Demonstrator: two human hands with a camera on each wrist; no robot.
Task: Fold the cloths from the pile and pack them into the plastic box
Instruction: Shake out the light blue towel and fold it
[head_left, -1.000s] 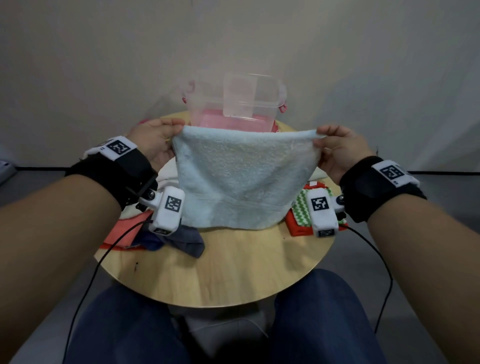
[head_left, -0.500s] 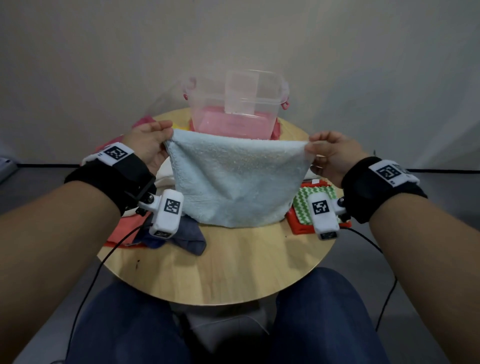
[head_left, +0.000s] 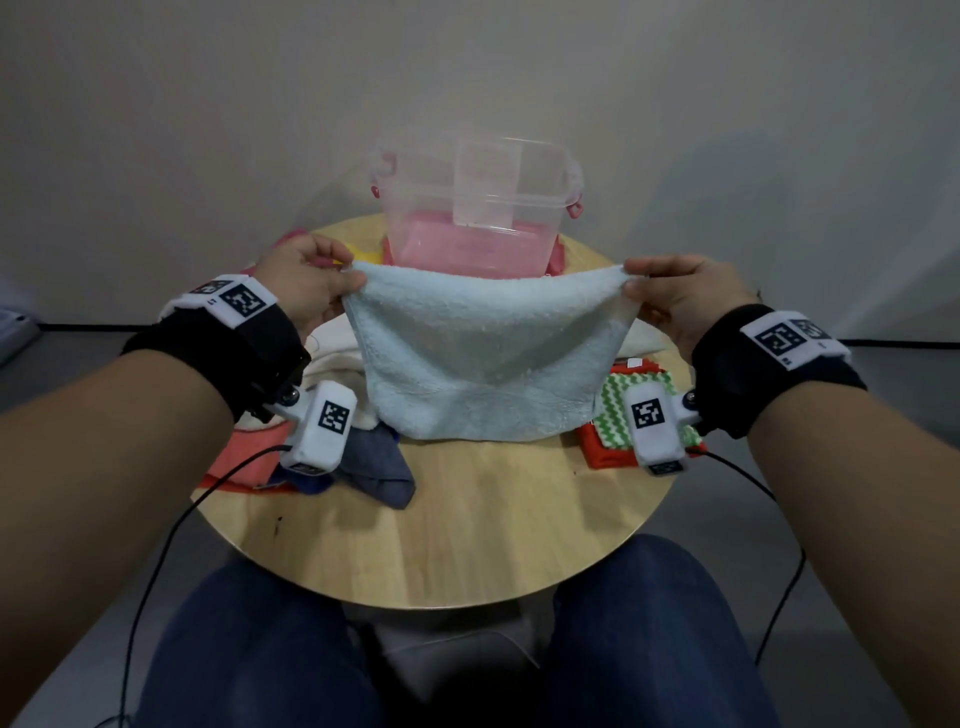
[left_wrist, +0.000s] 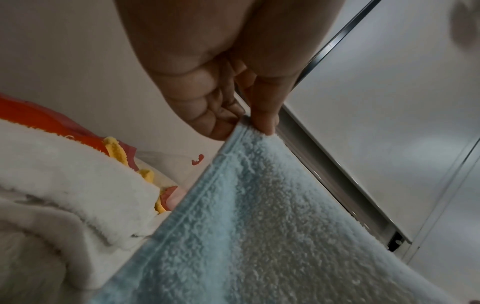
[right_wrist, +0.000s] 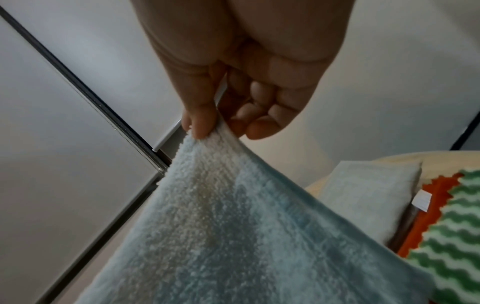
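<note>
Left hand (head_left: 306, 283): top-left corner of the light blue towel (head_left: 485, 358) is being pinched betw. thumb and fingers (left_wrist: 265, 119); remaining fingers are being kept curled in.
Right hand (head_left: 685, 296): top-right corner is being pinched likewise, thumb (right_wrist: 200, 123) against fingertips.
Towel posn: is being held stretched in the air above the round wooden table (head_left: 467, 530), in front of the plastic box (head_left: 475, 208); lower edge is hanging near the tabletop, contact cannot be told.
Change vs. earlier frames: towel is being lowered; top edge, prev. level with the box's lower part, is now sitting just below the box base in the head view. Top edge is now sagging slightly in the middle, prev. taut.
Meaning for task: judged as lay-down phase — towel is prob. being brought to the table for folding; no fold is yet being made.
Box: pink cloth (head_left: 467, 249) is already lying inside; lid is off.
Pile: white cloth (head_left: 337, 348), grey-blue cloth (head_left: 379, 462) and red-orange cloth (head_left: 249, 457) are lying at left, unfolded.
Right side: green zigzag cloth (head_left: 618, 400) is lying on a red cloth (head_left: 605, 452).
</note>
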